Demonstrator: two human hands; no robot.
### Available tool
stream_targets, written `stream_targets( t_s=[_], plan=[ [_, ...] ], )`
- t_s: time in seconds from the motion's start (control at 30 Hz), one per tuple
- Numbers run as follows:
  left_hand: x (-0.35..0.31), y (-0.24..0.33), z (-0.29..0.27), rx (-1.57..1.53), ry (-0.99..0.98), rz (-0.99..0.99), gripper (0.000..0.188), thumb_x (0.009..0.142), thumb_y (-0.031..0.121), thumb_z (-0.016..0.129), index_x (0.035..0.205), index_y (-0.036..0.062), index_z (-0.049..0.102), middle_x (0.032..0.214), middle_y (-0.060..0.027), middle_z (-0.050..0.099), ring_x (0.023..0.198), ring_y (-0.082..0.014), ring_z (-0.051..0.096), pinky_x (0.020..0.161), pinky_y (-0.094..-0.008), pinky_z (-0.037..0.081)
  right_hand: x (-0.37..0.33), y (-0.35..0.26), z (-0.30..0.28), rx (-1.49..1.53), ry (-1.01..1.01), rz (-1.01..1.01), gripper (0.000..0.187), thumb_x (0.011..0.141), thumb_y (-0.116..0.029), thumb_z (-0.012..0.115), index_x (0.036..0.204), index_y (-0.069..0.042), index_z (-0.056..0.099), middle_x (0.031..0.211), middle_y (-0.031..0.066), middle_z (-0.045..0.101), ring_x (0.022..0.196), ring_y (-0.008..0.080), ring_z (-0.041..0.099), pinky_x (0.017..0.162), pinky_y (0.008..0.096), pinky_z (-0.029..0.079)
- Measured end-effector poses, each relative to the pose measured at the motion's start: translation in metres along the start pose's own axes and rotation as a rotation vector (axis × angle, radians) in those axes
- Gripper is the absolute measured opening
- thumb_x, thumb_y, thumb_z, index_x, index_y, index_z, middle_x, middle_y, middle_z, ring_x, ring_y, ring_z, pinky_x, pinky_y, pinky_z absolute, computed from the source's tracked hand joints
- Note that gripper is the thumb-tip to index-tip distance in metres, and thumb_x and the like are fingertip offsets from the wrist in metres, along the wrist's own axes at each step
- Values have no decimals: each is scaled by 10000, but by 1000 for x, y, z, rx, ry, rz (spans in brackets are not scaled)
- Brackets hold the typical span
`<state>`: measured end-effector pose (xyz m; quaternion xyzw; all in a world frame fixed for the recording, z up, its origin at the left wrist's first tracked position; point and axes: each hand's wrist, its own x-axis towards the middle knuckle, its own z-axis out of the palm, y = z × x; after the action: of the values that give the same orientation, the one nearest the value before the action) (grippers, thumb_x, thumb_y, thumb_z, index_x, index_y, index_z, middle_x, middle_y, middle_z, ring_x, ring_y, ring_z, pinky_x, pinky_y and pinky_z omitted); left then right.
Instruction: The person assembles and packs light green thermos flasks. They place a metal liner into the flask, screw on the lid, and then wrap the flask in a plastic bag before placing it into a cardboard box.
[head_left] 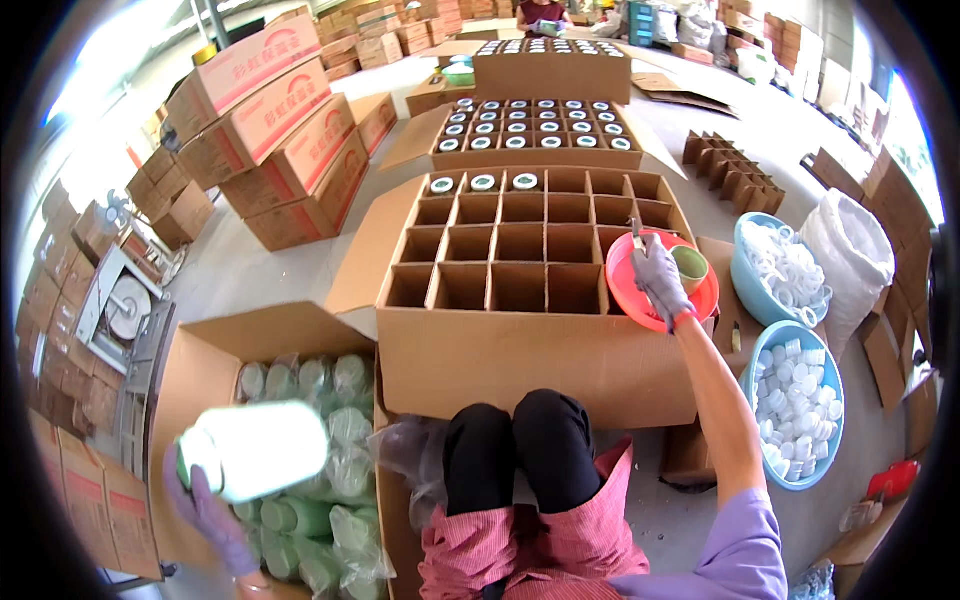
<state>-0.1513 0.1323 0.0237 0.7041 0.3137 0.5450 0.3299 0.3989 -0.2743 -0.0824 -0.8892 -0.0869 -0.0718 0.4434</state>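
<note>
My left hand [208,515], in a thin purple-grey glove, grips a pale green-white bottle [262,450] by its left end. The bottle lies tilted on its side above an open carton [262,325] of similar green bottles, several wrapped in clear plastic. My right hand [660,275], gloved alike, is closed around a small tool [637,232] whose thin, dark tip points away from me; its exact kind is unclear. That hand is over a red basin [625,300], beside a green cup [690,265] in it. The basin rests on the right corner of a divided carton [530,350].
Three white-capped bottles [483,183] stand in the carton's far row. Right are blue tubs of white rings [785,265] and white caps [800,400], plus a white sack [845,250]. Filled cartons [535,158] stand ahead; stacked boxes [275,120] rise left. Another person [543,12] is far ahead.
</note>
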Motion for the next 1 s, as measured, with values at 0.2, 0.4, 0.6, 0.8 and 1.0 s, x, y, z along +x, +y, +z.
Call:
stream_targets(
  t_s=[0.2, 0.4, 0.6, 0.8, 1.0],
  plan=[
    [-43, 62, 115, -79, -441, 450, 731, 831, 353, 730, 1404, -3, 449, 1316, -180, 572, 1185, -315, 576, 1031, -453, 460, -171, -118, -26, 645, -662, -29, 218, 973, -128, 566, 1152, -16, 512, 910, 40, 627, 622, 83, 615, 534, 254, 507],
    [-90, 92, 176, -450, -868, 582, 1205, 669, 290, 930, 1556, 3, 165, 1404, -232, 511, 1316, -359, 498, 1161, -479, 321, -249, -143, -21, 860, -679, 55, 176, 1000, -119, 532, 1129, 1, 533, 870, 44, 635, 668, 104, 667, 578, 218, 526],
    [-63, 102, 166, -606, -1128, -335, 1131, 624, 229, 943, 1535, 50, 297, 1524, -130, 402, 1408, -265, 389, 1187, -413, 275, -254, -150, -32, 850, -766, 152, 201, 1006, -99, 471, 1173, -1, 527, 872, 75, 652, 605, 81, 631, 552, 218, 505],
    [-68, 113, 166, -330, -1181, 351, 998, 545, 313, 962, 1399, 112, 487, 1384, -115, 484, 1308, -313, 452, 1152, -437, 326, -258, -141, -25, 653, -719, -113, 263, 965, -56, 467, 1215, 19, 494, 956, 129, 644, 696, 135, 610, 666, 264, 505],
    [-76, 122, 160, -275, -1134, 347, 852, 598, 294, 941, 1318, 64, 548, 1313, -133, 538, 1253, -302, 515, 1103, -436, 391, -257, -141, -29, 603, -694, -155, 452, 939, -37, 487, 1386, 8, 436, 1146, 156, 608, 1055, 214, 593, 973, 312, 440]
  ],
)
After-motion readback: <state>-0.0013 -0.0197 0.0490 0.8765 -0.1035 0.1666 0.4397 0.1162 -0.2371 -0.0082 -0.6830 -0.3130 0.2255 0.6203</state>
